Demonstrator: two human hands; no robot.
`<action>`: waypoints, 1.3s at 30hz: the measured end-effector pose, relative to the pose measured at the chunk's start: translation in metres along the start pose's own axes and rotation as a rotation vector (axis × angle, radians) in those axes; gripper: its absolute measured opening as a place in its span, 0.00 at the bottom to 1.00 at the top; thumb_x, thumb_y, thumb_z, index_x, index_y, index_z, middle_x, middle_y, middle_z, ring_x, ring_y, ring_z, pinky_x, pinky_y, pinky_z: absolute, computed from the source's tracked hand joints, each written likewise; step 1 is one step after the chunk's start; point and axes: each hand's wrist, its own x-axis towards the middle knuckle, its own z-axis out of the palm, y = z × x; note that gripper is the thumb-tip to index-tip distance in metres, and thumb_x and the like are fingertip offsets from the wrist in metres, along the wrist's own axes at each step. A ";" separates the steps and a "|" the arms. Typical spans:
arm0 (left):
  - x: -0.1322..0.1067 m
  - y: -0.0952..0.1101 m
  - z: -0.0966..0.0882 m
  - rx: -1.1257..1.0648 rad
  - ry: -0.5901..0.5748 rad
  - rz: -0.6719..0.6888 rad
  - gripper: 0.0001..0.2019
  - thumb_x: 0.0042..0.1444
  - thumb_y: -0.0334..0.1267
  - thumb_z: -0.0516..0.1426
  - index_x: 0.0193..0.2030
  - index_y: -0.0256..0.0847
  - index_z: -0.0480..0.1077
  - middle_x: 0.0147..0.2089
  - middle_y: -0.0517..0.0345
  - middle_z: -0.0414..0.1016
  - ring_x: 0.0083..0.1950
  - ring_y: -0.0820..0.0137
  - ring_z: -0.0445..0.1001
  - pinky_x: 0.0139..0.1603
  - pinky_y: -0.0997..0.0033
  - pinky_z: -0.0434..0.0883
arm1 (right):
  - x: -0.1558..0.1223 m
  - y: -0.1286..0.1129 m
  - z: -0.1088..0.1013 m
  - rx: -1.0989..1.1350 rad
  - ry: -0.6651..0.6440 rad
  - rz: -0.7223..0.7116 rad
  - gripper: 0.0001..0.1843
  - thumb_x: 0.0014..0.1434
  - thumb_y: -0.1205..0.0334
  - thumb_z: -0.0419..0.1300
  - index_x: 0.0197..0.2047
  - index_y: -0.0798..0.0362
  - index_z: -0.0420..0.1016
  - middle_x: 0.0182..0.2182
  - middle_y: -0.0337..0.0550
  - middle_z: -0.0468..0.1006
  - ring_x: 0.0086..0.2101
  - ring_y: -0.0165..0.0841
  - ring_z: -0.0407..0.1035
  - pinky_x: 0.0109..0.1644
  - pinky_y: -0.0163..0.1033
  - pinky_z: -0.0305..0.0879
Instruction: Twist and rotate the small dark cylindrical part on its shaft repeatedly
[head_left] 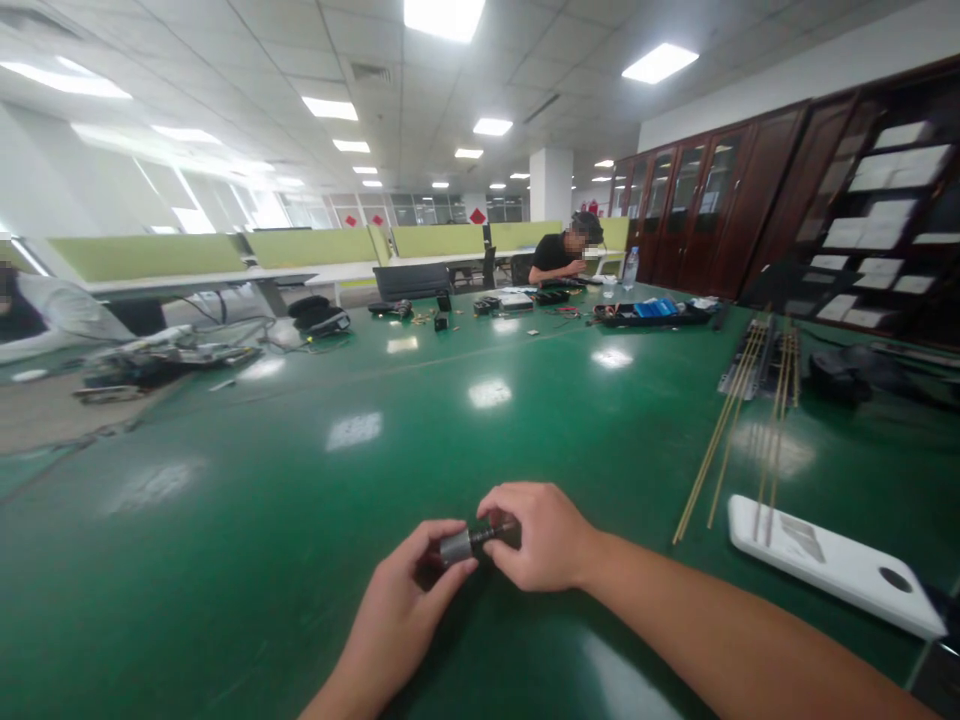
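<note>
Over the near middle of the green table [300, 560], my left hand [401, 595] grips a small grey cylinder [455, 547] between thumb and fingers. Out of its right end comes a thin dark ridged shaft [482, 537]. My right hand [541, 535] is closed around the far end of that shaft, thumb below and curled fingers above. The shaft's tip is partly hidden by the right fingers. Both hands are close together, with the part lying nearly level between them.
Thin brass-coloured rods [721, 425] and a white slab-like case [832, 565] lie to the right. Farther off are a tray with blue items [652, 312], small black parts and a water bottle [631, 268]. A person [559, 255] sits across the table. Cables and boards [161, 360] clutter the left.
</note>
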 end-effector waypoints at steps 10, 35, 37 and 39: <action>-0.004 -0.004 0.002 0.019 0.019 0.022 0.14 0.57 0.46 0.59 0.49 0.46 0.70 0.44 0.59 0.75 0.44 0.64 0.73 0.46 0.67 0.69 | -0.005 -0.005 -0.004 0.018 -0.041 -0.055 0.14 0.51 0.63 0.63 0.42 0.49 0.72 0.35 0.39 0.78 0.35 0.34 0.72 0.40 0.36 0.65; -0.007 0.006 0.000 0.056 0.052 0.105 0.14 0.56 0.46 0.60 0.46 0.43 0.73 0.44 0.55 0.77 0.45 0.62 0.75 0.48 0.65 0.73 | -0.004 0.001 -0.002 0.033 -0.003 -0.172 0.08 0.56 0.60 0.61 0.39 0.53 0.77 0.32 0.43 0.80 0.33 0.34 0.73 0.40 0.37 0.66; -0.007 0.007 0.000 0.057 0.047 0.103 0.14 0.56 0.46 0.60 0.47 0.44 0.74 0.45 0.54 0.77 0.45 0.61 0.75 0.48 0.65 0.73 | -0.004 0.001 -0.001 0.044 -0.013 -0.179 0.08 0.56 0.60 0.61 0.38 0.53 0.77 0.32 0.43 0.80 0.32 0.34 0.73 0.40 0.37 0.66; -0.007 0.007 0.001 0.052 0.043 0.102 0.14 0.56 0.46 0.60 0.47 0.44 0.74 0.45 0.54 0.77 0.45 0.62 0.75 0.48 0.65 0.73 | -0.004 0.002 -0.001 0.053 -0.023 -0.184 0.08 0.56 0.60 0.61 0.38 0.53 0.78 0.32 0.43 0.80 0.32 0.34 0.73 0.40 0.37 0.66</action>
